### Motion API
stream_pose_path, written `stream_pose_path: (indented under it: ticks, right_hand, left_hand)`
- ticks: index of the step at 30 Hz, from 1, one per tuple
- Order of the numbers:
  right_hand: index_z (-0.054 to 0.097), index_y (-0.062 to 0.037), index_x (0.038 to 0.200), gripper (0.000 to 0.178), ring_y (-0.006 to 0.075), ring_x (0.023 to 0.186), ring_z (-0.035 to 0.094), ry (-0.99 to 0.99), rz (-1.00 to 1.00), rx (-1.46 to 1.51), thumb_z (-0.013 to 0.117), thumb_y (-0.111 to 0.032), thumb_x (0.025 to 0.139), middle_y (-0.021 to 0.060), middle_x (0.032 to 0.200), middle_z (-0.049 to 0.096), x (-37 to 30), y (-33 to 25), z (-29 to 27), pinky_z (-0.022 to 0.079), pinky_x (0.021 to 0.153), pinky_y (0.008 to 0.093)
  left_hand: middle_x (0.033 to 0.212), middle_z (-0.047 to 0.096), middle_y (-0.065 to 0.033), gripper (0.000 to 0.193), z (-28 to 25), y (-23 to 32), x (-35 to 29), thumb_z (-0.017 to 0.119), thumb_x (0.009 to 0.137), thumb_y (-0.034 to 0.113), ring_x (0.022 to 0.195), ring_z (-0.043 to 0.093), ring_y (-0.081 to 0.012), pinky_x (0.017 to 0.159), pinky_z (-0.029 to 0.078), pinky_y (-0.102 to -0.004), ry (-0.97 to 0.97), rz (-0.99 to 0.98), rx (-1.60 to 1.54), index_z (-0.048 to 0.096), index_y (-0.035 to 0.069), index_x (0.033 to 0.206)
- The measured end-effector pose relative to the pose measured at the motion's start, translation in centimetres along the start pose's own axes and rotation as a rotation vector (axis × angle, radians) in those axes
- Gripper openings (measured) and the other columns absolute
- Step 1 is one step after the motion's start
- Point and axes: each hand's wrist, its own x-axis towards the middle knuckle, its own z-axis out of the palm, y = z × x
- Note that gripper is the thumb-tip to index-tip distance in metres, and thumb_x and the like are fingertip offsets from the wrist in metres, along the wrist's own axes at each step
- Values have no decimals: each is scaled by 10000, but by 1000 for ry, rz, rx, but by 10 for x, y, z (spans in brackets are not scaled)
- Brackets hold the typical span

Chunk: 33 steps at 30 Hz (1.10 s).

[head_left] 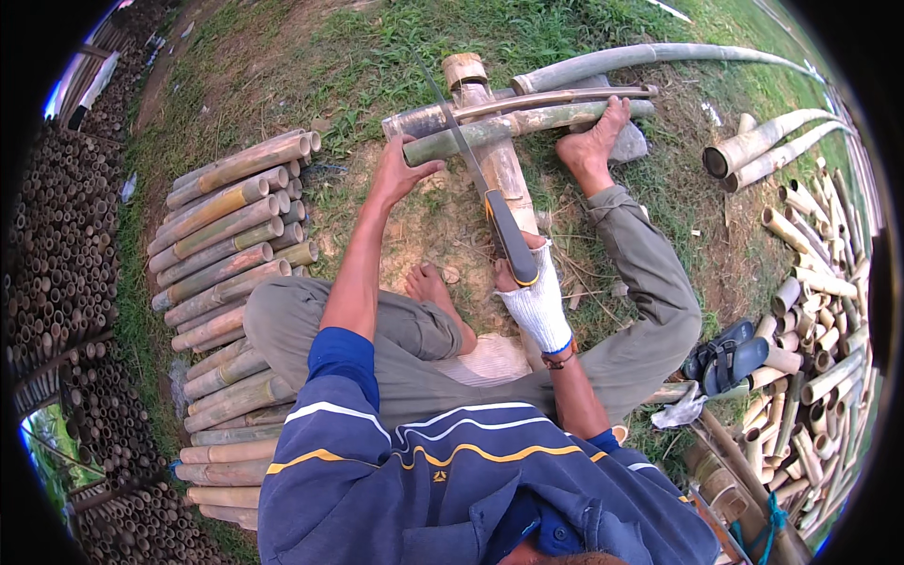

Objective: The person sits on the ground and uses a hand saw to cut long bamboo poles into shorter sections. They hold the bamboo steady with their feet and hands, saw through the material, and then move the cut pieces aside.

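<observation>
My bare left hand (397, 173) grips the near-left end of a green bamboo pole (551, 117), thumb along its lower side. The pole lies across a thick upright-looking bamboo support (508, 181), beside a darker bamboo piece (414, 121) and a split strip (574, 95). My right hand (535, 299), in a white knit glove, is closed round the black and yellow handle of a hand saw (509, 240). The blade crosses the pole just right of my left hand; whether its teeth have cut in cannot be made out. My bare right foot (593, 149) presses on the pole's right part.
Cut bamboo lengths (221, 235) are stacked at my left. Long curved poles (659, 55) lie at the far right, with a heap of short offcuts (829, 358) nearer. A grey stone (628, 144) sits under the pole by my foot. Dark sandals (730, 360) lie at right.
</observation>
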Motion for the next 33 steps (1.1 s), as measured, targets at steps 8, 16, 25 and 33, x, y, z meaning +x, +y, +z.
stream_pose_path:
  ticks: [8,16,25,33]
  right_hand:
    - [527,-25,1421,452,116,1129,573,-65,-35,-105,700,10,1006,48,1246,602,-5,-13,15,491,989,281]
    - [530,-7,1415,490,141,1113,596,-48,86,10,739,-2,972,82,1237,606,-13,-51,2,496,994,296]
    - [523,-38,1407,468,114,1185,539,-58,102,19,715,-4,982,50,1272,566,-16,-47,4,455,1042,281]
    - [515,-9,1431,519,151,1086,576,-114,66,-262,650,44,933,78,1238,579,-44,-67,-28,492,992,291]
  left_hand:
    - [1173,737,-200,735,-25,57,16,1014,669,438,1169,717,-405,958,595,-539,-186,74,624,726,9,1192]
    - [952,756,-205,268,2,38,14,777,820,94,918,768,-440,799,614,-551,-72,106,606,704,58,1075]
    - [994,751,-204,326,3,46,16,782,817,74,939,776,-423,780,623,-542,-13,131,681,674,34,1122]
    - [1002,782,-282,282,4,67,31,759,803,48,967,781,-451,854,627,-553,-212,42,532,734,-5,1078]
